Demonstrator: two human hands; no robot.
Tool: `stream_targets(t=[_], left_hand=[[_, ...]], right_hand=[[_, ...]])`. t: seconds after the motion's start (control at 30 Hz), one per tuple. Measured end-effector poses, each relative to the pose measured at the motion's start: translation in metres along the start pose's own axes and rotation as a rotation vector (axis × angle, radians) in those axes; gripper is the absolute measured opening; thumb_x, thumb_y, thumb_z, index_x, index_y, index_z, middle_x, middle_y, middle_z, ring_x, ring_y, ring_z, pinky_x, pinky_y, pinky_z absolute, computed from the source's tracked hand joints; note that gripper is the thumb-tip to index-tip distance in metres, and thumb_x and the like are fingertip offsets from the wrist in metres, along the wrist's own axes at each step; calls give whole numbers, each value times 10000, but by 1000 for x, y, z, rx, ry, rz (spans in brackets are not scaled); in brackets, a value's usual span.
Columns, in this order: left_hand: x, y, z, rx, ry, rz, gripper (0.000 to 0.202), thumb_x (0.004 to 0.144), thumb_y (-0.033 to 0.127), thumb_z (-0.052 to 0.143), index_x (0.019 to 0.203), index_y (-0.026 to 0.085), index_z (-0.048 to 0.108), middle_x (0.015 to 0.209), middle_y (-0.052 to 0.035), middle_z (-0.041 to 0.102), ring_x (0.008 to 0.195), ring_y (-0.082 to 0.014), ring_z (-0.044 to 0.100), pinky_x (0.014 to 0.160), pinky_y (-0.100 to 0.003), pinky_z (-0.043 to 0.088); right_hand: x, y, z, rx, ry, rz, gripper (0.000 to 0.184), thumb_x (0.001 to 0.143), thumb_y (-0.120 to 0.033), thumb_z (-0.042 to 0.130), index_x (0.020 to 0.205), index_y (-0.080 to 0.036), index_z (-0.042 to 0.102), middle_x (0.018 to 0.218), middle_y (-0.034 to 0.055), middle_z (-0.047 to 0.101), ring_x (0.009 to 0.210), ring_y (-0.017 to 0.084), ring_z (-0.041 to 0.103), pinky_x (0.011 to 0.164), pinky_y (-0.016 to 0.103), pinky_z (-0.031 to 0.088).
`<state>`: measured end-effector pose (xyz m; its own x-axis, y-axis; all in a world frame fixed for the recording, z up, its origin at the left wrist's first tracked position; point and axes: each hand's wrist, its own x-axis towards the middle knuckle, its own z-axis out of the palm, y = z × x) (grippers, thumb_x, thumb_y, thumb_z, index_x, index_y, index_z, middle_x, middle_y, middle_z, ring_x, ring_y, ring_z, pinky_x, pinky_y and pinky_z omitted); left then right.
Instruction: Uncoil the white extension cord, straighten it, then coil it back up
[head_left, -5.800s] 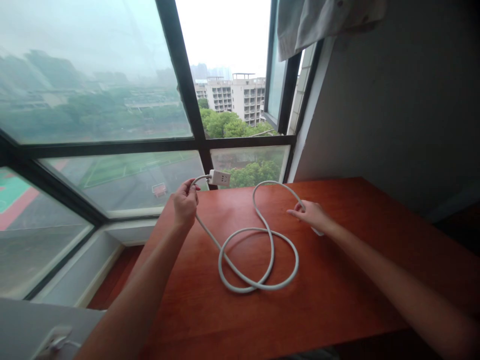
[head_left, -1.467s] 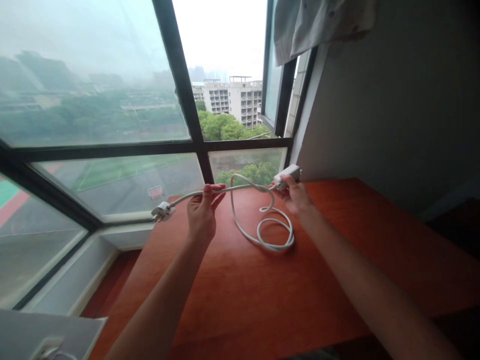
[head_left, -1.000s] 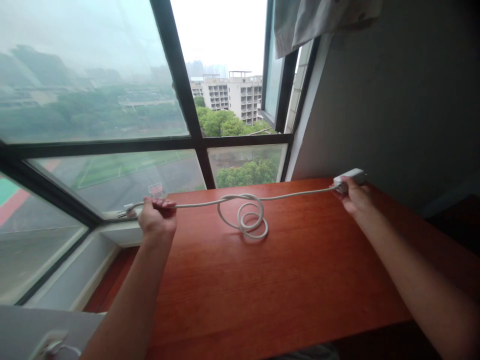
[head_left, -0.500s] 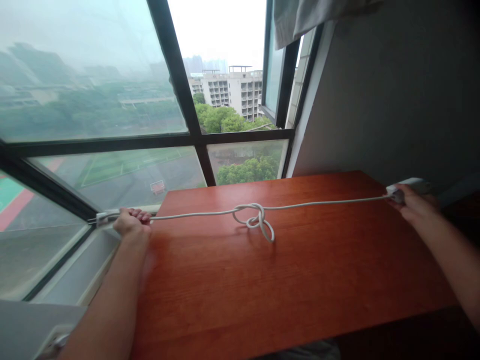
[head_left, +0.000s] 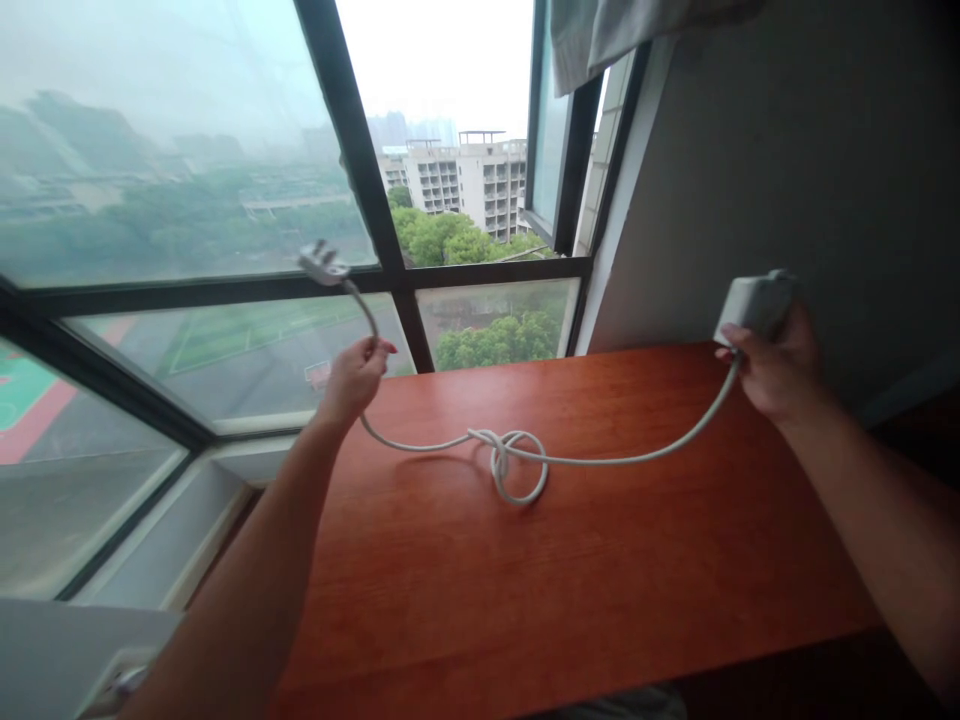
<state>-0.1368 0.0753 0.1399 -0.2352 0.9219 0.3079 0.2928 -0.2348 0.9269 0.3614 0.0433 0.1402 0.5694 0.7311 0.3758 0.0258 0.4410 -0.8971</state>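
Note:
A white power cord (head_left: 630, 461) hangs between my two hands, with a loose looped knot (head_left: 517, 468) in its middle, low over the wooden desk. My left hand (head_left: 356, 375) pinches the cord a little below its plug (head_left: 324, 263), which points up and to the left, slightly blurred. At the other end, my right hand (head_left: 784, 365) grips a white block (head_left: 750, 305) that looks like a power strip's socket end. The thumb lies where the cord enters the block; part of the block is hidden by the fingers.
The reddish-brown wooden desk (head_left: 600, 570) stands against a dark-framed window (head_left: 495, 272). One window pane (head_left: 549, 160) is swung open, with a grey curtain (head_left: 600, 40) above it. A grey wall (head_left: 787, 180) rises on the right.
Both hands have come up and closer together. The cord, stretched nearly straight before, now sags, and its knot sits lower. The plug has risen with my left hand.

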Motion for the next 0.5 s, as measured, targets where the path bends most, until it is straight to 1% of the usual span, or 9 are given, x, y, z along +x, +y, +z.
stream_targets(t=[0.03,0.07,0.1,0.2,0.23,0.27,0.37,0.4,0.5], left_hand=[[-4,7,14,152,-120,87,145,755,288,630,753,151,676,518,34,496,463,-92,381,446,-203,236],[-8,13,28,256,-225,148,170,763,302,606,757,154,688,538,24,527,485,-103,410,466,-207,264],[-13,19,44,330,-330,190,192,768,308,586,771,155,701,569,12,563,513,-116,446,490,-211,296],[-28,28,89,439,-544,248,230,781,288,539,802,159,728,621,-18,623,578,-148,517,552,-234,365],[-34,30,102,438,-600,250,216,770,266,544,793,160,731,637,-28,639,606,-158,538,579,-244,389],[-38,31,113,420,-623,260,192,756,249,558,766,159,727,665,-39,656,650,-170,556,610,-253,410],[-52,32,133,266,-648,250,154,745,232,592,794,142,706,762,-56,677,775,-195,589,708,-278,453],[-57,33,136,203,-695,219,159,745,234,604,822,132,699,774,-56,674,785,-195,593,717,-281,460],[-72,34,141,7,-923,121,233,747,256,651,933,117,676,802,-47,665,796,-188,602,728,-284,477]], right_hand=[[-11,-11,16,-74,-111,-80,651,569,-27,749,1145,-306,636,1092,93,646,680,125,591,493,249,437],[-23,-22,33,-142,-232,-174,749,548,-32,769,1227,-297,596,1153,100,627,758,146,603,532,246,458],[-36,-33,49,-215,-362,-258,794,546,-43,779,1273,-283,570,1212,101,603,849,168,608,592,246,483],[-72,-57,96,-329,-698,-477,753,605,-84,749,1306,-267,543,1262,79,576,961,221,607,695,276,523],[-81,-62,111,-333,-773,-564,735,621,-96,738,1306,-269,536,1269,74,571,1001,237,599,739,300,529],[-90,-66,125,-328,-831,-628,714,643,-97,718,1307,-278,528,1270,66,572,1052,251,584,795,330,526],[-104,-67,163,-283,-894,-719,693,687,-77,656,1327,-282,487,1283,62,570,1152,264,541,930,394,476],[-105,-64,174,-265,-888,-714,702,679,-75,660,1328,-272,479,1288,67,568,1161,264,538,949,393,462],[-104,-50,203,-232,-857,-612,709,663,-114,699,1319,-250,467,1235,66,600,1100,253,572,924,369,470]])
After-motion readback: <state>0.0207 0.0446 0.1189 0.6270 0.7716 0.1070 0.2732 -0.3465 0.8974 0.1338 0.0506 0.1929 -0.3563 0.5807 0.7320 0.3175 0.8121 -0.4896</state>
